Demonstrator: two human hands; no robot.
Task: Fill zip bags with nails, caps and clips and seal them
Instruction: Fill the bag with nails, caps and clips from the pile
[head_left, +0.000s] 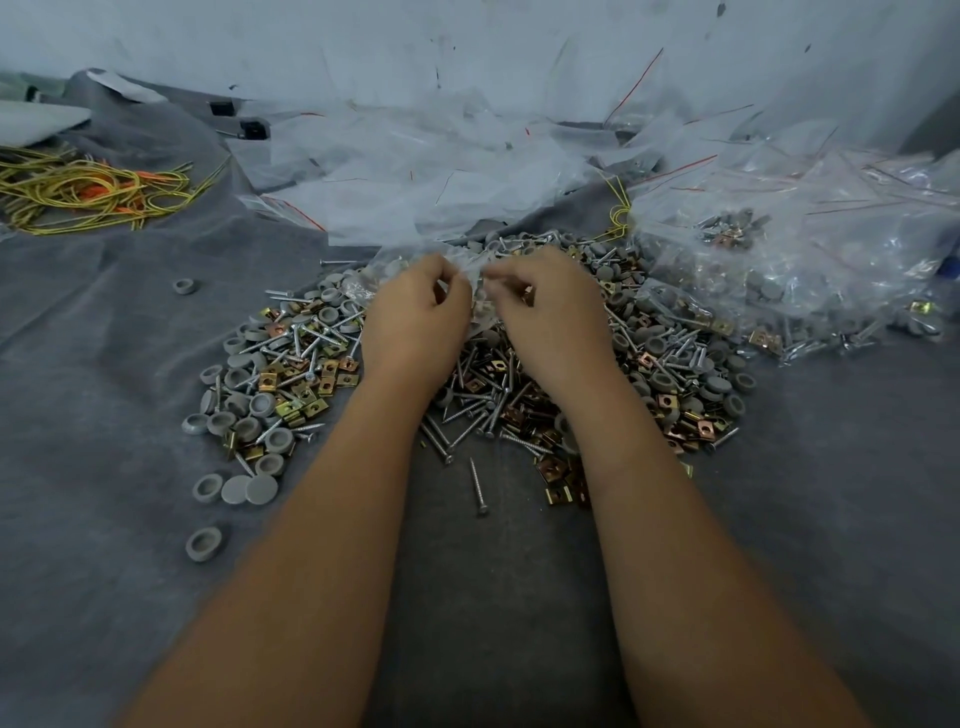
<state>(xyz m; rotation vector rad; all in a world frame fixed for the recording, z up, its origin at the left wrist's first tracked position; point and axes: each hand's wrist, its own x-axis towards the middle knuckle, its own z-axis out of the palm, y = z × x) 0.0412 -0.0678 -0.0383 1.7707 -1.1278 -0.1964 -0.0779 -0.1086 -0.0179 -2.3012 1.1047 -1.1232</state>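
I am pinching a clear zip bag (470, 283) with both my left hand (415, 317) and right hand (545, 312), fingers closed on its mouth, above the pile of nails, caps and clips (311, 374), probably to open it for filling.

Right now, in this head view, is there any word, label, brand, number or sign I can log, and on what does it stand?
None can be read.
Clear plastic zip bags with red seal lines: no print visible.
Small clear zip bag pinched by the left hand and right hand: no print visible.
Two small black objects on the grey cloth: too small to show any marking.
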